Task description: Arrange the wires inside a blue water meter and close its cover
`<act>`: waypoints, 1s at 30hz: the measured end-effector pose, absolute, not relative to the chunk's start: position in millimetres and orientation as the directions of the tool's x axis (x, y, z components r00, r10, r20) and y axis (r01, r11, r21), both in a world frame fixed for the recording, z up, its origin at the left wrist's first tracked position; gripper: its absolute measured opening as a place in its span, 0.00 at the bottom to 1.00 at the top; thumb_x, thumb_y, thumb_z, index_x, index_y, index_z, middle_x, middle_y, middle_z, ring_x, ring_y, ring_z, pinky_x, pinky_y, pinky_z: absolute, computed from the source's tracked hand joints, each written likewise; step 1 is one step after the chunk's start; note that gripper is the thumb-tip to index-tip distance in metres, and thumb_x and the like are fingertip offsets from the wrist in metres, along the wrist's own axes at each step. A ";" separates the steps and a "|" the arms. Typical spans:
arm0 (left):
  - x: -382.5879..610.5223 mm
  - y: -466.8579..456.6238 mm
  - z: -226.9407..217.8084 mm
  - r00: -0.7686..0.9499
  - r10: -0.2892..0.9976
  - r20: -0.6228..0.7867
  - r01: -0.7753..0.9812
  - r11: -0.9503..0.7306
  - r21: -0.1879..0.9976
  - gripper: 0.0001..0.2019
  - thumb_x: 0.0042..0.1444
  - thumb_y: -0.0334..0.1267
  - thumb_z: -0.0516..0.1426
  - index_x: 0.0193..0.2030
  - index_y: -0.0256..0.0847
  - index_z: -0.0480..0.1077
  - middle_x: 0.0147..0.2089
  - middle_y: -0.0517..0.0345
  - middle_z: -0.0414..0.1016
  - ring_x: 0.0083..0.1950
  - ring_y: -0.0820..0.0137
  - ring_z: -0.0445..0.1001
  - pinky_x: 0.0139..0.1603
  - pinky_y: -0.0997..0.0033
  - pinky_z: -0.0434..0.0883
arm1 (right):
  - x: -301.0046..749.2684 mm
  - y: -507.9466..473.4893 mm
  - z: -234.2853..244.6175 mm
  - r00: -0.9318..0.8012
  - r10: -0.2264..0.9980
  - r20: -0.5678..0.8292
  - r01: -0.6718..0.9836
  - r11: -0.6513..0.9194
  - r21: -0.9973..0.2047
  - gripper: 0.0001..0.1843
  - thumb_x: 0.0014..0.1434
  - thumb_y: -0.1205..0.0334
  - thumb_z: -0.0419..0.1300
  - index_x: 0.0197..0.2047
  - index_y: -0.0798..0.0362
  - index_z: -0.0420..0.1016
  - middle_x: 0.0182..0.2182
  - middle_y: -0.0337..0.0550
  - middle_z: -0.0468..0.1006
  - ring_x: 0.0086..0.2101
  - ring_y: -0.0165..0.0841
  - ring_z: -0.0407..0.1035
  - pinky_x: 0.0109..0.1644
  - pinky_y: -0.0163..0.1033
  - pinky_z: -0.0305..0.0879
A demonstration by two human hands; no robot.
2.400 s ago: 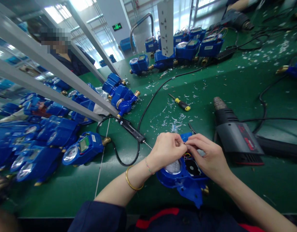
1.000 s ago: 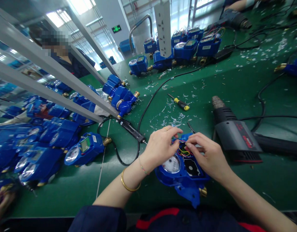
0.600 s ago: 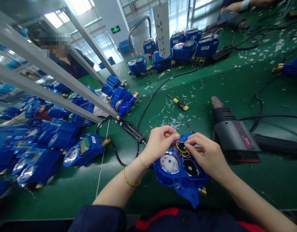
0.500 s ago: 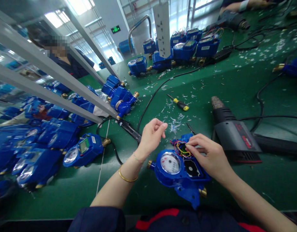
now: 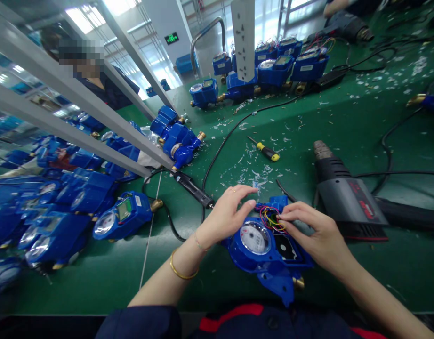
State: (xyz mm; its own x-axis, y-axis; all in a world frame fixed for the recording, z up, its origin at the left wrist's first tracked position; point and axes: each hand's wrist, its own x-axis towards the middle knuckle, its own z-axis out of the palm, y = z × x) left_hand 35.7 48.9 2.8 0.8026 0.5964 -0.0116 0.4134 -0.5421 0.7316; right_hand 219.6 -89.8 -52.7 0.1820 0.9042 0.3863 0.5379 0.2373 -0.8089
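Observation:
In front of me a blue water meter (image 5: 252, 239) lies with its electronics housing open. Red, yellow and dark wires (image 5: 269, 217) loop out of the housing beside a black compartment with a white outline. My right hand (image 5: 314, 230) pinches at these wires with thumb and forefinger; the exact bit between the fingertips is too small to make out. Over the left edge of the meter hovers my left hand (image 5: 227, 214), its thumb and fingers apart and nothing in it. A brass fitting (image 5: 299, 282) sticks out at the meter's lower right.
A heat gun (image 5: 347, 193) lies on the right, a yellow-black screwdriver (image 5: 264, 149) beyond the meter. An electric screwdriver (image 5: 192, 189) rests left of my hand. Several finished-looking meters (image 5: 121, 214) crowd the left and back. Cables and plastic scraps litter the green table. A person (image 5: 107, 87) is behind the metal posts.
My left hand has opened from a loose curl and moved right, over the meter's edge. My right hand stays pinched at the wires.

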 end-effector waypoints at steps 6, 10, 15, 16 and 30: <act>40.6 41.2 8.9 0.908 0.408 -0.089 0.347 -0.617 0.706 0.11 0.65 0.33 0.51 0.49 0.38 0.73 0.48 0.51 0.77 0.51 0.66 0.73 0.55 0.65 0.70 | 219.3 -95.0 -49.3 0.180 0.927 0.329 0.513 0.197 -0.836 0.04 0.62 0.64 0.61 0.38 0.49 0.78 0.38 0.42 0.78 0.39 0.32 0.75 0.44 0.36 0.72; 32.3 36.2 10.7 0.873 0.460 -0.164 0.448 -0.622 0.642 0.14 0.68 0.39 0.50 0.38 0.37 0.75 0.39 0.54 0.77 0.41 0.68 0.75 0.44 0.70 0.70 | 218.0 -95.5 -47.4 0.178 0.943 0.281 0.511 0.155 -0.845 0.06 0.63 0.62 0.60 0.33 0.50 0.76 0.36 0.43 0.78 0.38 0.33 0.74 0.43 0.37 0.71; 22.5 25.3 15.8 0.806 0.561 -0.189 0.561 -0.620 0.548 0.15 0.68 0.40 0.51 0.39 0.38 0.76 0.39 0.54 0.78 0.43 0.65 0.74 0.49 0.64 0.69 | 216.4 -95.1 -51.9 0.212 0.949 0.233 0.527 0.090 -0.845 0.05 0.62 0.58 0.61 0.37 0.50 0.75 0.37 0.43 0.77 0.39 0.34 0.73 0.45 0.39 0.70; 20.3 22.0 17.2 0.788 0.588 -0.180 0.577 -0.604 0.550 0.14 0.68 0.40 0.51 0.40 0.38 0.76 0.41 0.53 0.78 0.45 0.65 0.74 0.51 0.63 0.69 | 216.3 -97.2 -54.2 0.267 0.941 0.208 0.534 0.035 -0.845 0.07 0.61 0.56 0.61 0.38 0.50 0.74 0.37 0.44 0.76 0.39 0.35 0.73 0.44 0.40 0.71; -2.2 -16.5 15.7 0.761 0.591 -0.266 0.620 -0.545 0.563 0.54 0.39 0.50 0.73 0.70 0.38 0.52 0.65 0.40 0.64 0.63 0.51 0.67 0.63 0.47 0.68 | 209.6 -124.9 -61.8 0.185 0.837 -0.514 -0.089 -0.507 -0.857 0.32 0.55 0.34 0.61 0.49 0.52 0.78 0.52 0.52 0.78 0.52 0.47 0.73 0.54 0.50 0.73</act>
State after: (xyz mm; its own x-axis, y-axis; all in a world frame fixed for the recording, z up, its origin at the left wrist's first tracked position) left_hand -2.2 -16.5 15.7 0.7614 0.5912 -0.2661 0.6205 -0.5454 0.5635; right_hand 209.6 -124.9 -61.8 0.1854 0.8373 -0.5143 -0.0894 -0.5068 -0.8574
